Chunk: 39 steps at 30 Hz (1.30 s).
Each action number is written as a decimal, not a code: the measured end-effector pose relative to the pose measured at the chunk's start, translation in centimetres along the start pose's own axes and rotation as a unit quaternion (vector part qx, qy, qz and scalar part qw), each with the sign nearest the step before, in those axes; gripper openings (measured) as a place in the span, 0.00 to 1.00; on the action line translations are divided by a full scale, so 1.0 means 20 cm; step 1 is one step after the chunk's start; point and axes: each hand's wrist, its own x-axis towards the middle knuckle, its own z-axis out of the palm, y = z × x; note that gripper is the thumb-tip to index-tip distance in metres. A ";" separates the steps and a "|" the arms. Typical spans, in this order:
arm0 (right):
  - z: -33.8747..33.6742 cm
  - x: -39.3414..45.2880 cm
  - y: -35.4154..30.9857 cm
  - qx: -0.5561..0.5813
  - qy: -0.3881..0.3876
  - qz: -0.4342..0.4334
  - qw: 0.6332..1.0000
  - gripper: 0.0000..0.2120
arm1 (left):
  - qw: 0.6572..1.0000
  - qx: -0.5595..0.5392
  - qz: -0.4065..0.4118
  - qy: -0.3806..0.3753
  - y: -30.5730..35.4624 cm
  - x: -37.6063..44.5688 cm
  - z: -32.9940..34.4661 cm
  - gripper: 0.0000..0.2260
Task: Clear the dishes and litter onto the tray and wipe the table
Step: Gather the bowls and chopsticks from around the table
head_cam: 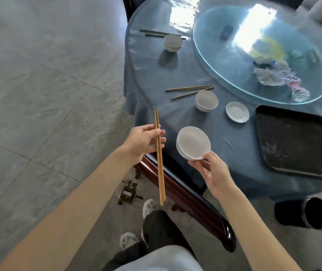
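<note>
L hand (143,140) has a pair of wooden chopsticks (159,153) pinched btw thumb and curled fingers, grip sits in the upper third of the sticks. Long axis runs nearly vertical in frame: top ends point away toward the table, bottom ends hang down toward the floor near the person's shoes. The 2 sticks lie tight side by side, basically parallel. They're held off the table edge, over the floor/chair area.

R hand (214,174) grips a small white bowl (193,142) by its near rim, thumb on top, fingers curled under. Bowl is tilted w/ its opening facing up and toward the camera, looks empty inside. It hovers above the near edge of the blue table (234,149), not touching it.

Rest of the table: black tray (297,141) on the right w/ nothing on the part I can see. White saucer (237,112) just left of the tray, second bowl (206,100) beside that w/ a loose pair of chopsticks (189,90) lying roughly horizontal, tips near the bowl. Third bowl (173,43) farther back w/ dark chopsticks (156,34) behind it. Glass lazy susan (215,61) has crumpled paper and wrapper litter (273,74) on it.
</note>
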 end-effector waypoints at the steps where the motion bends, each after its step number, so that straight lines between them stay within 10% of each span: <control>1: 0.02 0.01 0.01 0.010 0.006 -0.001 1.000 0.16 | 1.000 0.002 -0.006 -0.011 0.03 0.02 -0.02 0.09; 20: 0.35 0.56 -0.36 0.115 0.126 -0.075 0.983 0.16 | 0.972 0.228 0.053 -0.017 0.57 0.87 0.08 0.06; 39: 0.43 1.35 -0.58 0.120 0.379 -0.042 0.917 0.14 | 0.758 0.591 0.193 -0.195 0.55 2.16 0.75 0.09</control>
